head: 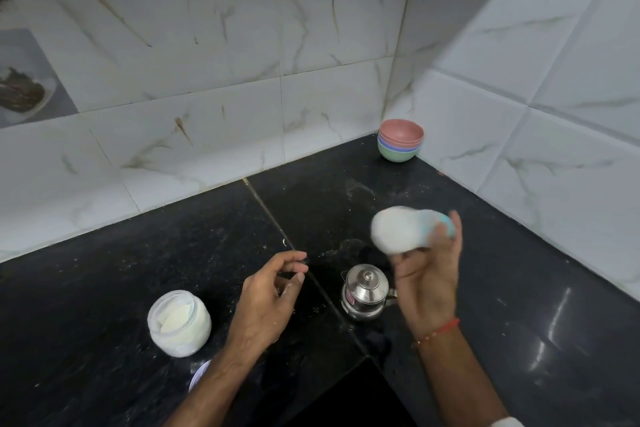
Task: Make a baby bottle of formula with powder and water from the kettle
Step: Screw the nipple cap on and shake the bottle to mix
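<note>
My right hand grips a baby bottle full of white liquid, with a light-blue collar near my fingers. The bottle lies tilted on its side in the air and is motion-blurred. Just below it, a small steel kettle with its lid on stands on the black counter. My left hand hovers left of the kettle with fingers loosely curled and nothing in it. An open jar of white powder stands on the counter to the left of that hand.
A stack of coloured bowls sits in the far corner where the tiled walls meet. A pale lid peeks out beside my left forearm. Spilled powder specks dot the counter, which has a cut-out edge near me.
</note>
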